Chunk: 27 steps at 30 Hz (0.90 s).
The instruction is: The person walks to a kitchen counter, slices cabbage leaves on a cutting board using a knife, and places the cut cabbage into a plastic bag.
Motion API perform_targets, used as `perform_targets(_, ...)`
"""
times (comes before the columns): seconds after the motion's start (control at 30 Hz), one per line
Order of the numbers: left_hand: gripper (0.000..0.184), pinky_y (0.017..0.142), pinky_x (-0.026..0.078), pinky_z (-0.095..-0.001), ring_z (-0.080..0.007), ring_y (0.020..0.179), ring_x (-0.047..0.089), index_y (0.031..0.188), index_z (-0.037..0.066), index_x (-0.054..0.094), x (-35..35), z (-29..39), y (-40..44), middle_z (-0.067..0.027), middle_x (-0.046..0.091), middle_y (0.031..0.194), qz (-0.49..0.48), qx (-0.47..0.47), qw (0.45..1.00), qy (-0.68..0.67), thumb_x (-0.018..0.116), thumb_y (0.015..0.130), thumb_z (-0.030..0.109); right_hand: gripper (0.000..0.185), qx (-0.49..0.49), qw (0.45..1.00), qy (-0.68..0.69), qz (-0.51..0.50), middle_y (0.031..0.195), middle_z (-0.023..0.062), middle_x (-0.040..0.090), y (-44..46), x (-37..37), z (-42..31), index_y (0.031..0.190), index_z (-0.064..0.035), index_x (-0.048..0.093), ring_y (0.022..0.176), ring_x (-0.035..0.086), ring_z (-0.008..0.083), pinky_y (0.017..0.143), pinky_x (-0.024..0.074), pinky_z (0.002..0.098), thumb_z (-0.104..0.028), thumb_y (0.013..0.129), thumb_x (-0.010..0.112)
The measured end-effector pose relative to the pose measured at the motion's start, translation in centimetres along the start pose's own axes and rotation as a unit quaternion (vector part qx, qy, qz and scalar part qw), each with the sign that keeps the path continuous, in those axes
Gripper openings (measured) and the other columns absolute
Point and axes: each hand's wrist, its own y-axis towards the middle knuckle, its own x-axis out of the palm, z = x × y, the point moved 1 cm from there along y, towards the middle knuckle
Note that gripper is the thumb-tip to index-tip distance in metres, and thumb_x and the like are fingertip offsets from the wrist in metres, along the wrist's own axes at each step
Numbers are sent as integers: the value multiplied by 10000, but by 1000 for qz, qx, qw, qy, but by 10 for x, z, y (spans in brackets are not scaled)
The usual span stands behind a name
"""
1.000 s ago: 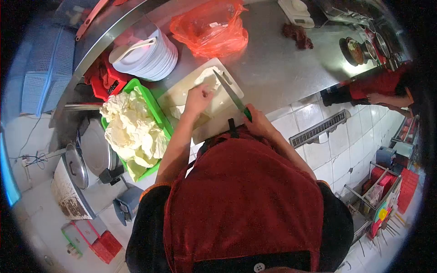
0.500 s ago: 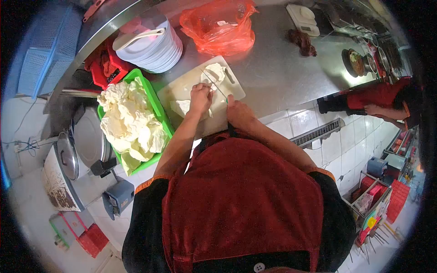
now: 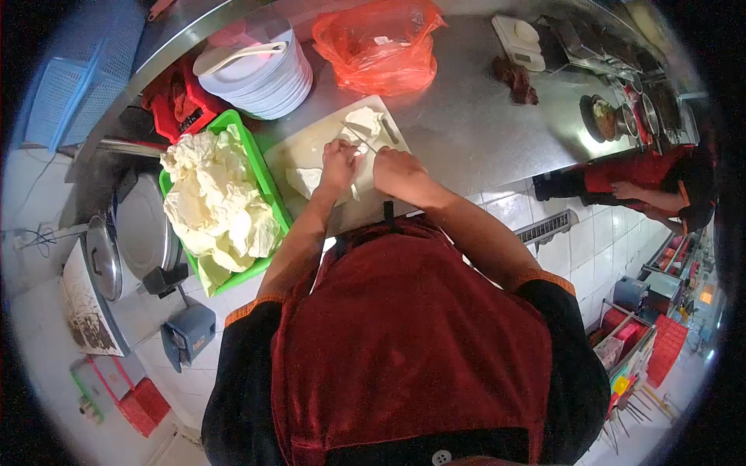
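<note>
My right hand (image 3: 399, 172) is closed around the handle of a knife (image 3: 360, 138), its blade slanting up and left across the cutting board (image 3: 291, 151). Close beside the blade, my left hand (image 3: 340, 163) has its fingers curled down on a pale cabbage leaf, mostly hidden under them. One cabbage piece (image 3: 364, 122) lies beyond the blade, near the board's handle slot. Another piece (image 3: 304, 181) rests left of my left wrist. A green basket (image 3: 268, 182) heaped with pale cabbage leaves (image 3: 221, 202) stands left of the board.
Behind the board are a stack of plates (image 3: 276, 89) with a ladle on top and a red plastic bag (image 3: 381, 54). A white scale (image 3: 519, 45) and a dark bundle (image 3: 516, 81) sit farther right. Another person (image 3: 629, 186) stands at the counter's right end.
My right hand has moved left and slightly away from me with the knife, closer to my left hand. The left hand stays on the leaf. The view has shifted slightly.
</note>
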Motion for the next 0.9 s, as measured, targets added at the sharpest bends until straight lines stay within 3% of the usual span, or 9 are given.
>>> perform_targets(0.1,215,916,416,-455,-333,1044,495,967,101,723,1,-3,0,-112,570,1064,-3,-9,1000,-6,722,789,220,277,50,992,-32,-108,977,280,673,4,-30,-20,998,85,627,932,686,378,775,547,458,-60,763,607)
perform_targets(0.43,248,909,420,-455,-319,1032,504,987,104,725,8,-8,-5,-102,571,1052,11,-20,999,-35,748,763,207,236,15,1000,0,-18,959,256,679,8,1,6,984,60,642,895,682,399,745,547,451,-88,822,557)
perform_targets(0.53,259,928,408,-443,-318,1006,529,979,89,724,17,-15,-6,-121,584,1008,26,-5,998,-57,744,735,170,202,-189,977,17,97,936,223,635,37,77,84,928,20,616,840,630,416,702,520,485,-130,816,542)
perform_targets(0.6,263,950,398,-454,-331,1039,527,988,124,729,30,-23,-6,-142,587,1038,-11,-41,998,-50,736,727,151,177,-98,994,7,50,888,181,560,20,61,65,888,-30,586,854,569,394,710,496,492,-171,787,555)
perform_targets(0.67,234,917,436,-434,-280,1006,555,918,121,712,34,-24,-3,-97,636,925,16,-16,999,-39,771,694,88,204,-185,978,11,96,966,145,550,19,73,84,996,-86,559,904,558,374,808,490,449,-204,834,522)
perform_targets(0.73,201,845,457,-421,-301,910,552,864,139,721,12,-8,-3,-103,580,894,57,18,996,-59,788,684,200,305,-171,963,-204,-47,1112,218,614,38,90,101,1101,3,541,1098,567,394,906,489,431,-190,868,503)
perform_targets(0.77,207,818,462,-420,-294,890,556,847,150,720,32,-22,-2,-93,581,887,26,-36,988,-151,801,665,207,319,-106,982,-136,-82,1114,263,610,20,40,58,1104,41,536,1096,575,414,900,488,457,-165,865,489)
perform_targets(0.8,233,794,456,-427,-300,875,556,848,150,716,23,-17,-2,-94,581,881,77,48,994,-61,808,644,215,333,-41,989,-67,-122,1117,309,605,-5,-6,13,1106,79,531,1094,582,433,893,488,483,-139,861,476)
perform_targets(0.9,218,828,414,-455,-326,919,538,771,131,662,36,-21,-4,-105,567,888,94,47,994,-36,791,621,224,335,-48,997,-31,-57,1054,350,601,3,19,33,1115,104,518,1015,602,469,866,493,509,-73,834,477)
